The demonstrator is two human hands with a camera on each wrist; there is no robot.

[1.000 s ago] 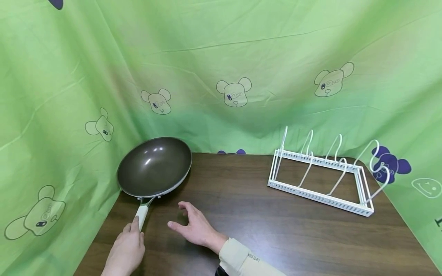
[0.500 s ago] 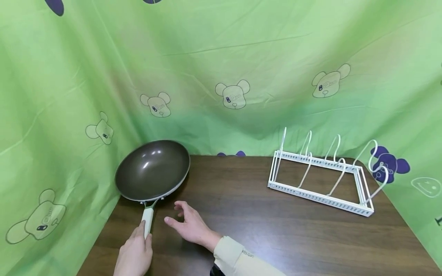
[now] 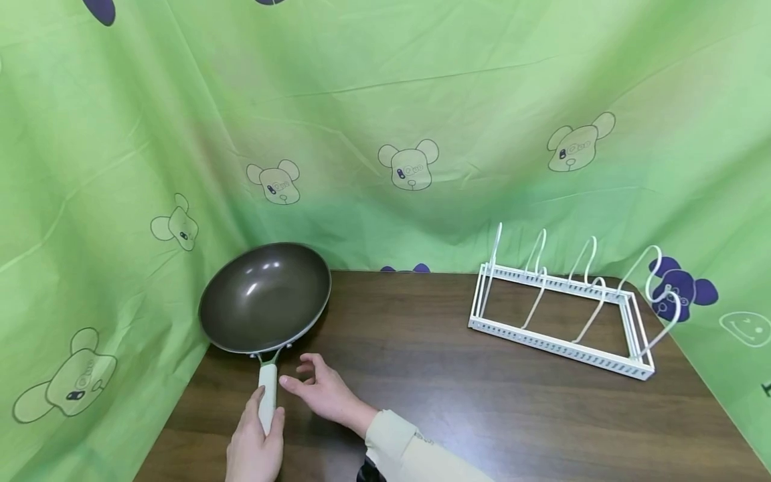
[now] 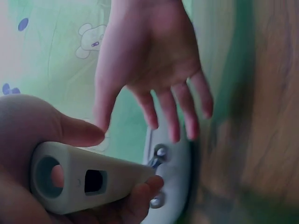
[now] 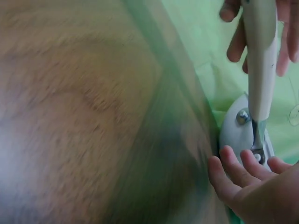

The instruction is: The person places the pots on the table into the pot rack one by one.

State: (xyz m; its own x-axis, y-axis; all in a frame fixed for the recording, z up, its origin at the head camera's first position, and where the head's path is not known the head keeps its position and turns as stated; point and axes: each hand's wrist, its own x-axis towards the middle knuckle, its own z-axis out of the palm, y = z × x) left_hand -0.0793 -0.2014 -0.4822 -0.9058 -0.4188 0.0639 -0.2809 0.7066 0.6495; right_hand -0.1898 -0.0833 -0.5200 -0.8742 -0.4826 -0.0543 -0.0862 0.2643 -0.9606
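Observation:
A frying pan with a dark brown inside and a pale outside is at the left of the head view. Its white handle points toward me. My left hand holds this handle near its end, the thumb on the right side and the fingers on the left. In the left wrist view, the handle's hollow end shows between thumb and palm. My right hand hovers just right of the handle with its fingers spread, holding nothing. The right wrist view shows its fingertips close to the bracket where handle meets pan.
A white rack with several upright wire loops stands on the right of the brown wooden table. A green curtain printed with bear heads hangs behind and along both sides, close to the pan's far rim.
The pan's handle has swung right, with my left hand moving right along with it. My right hand has shifted slightly left, nearer the handle. The rack has stayed put.

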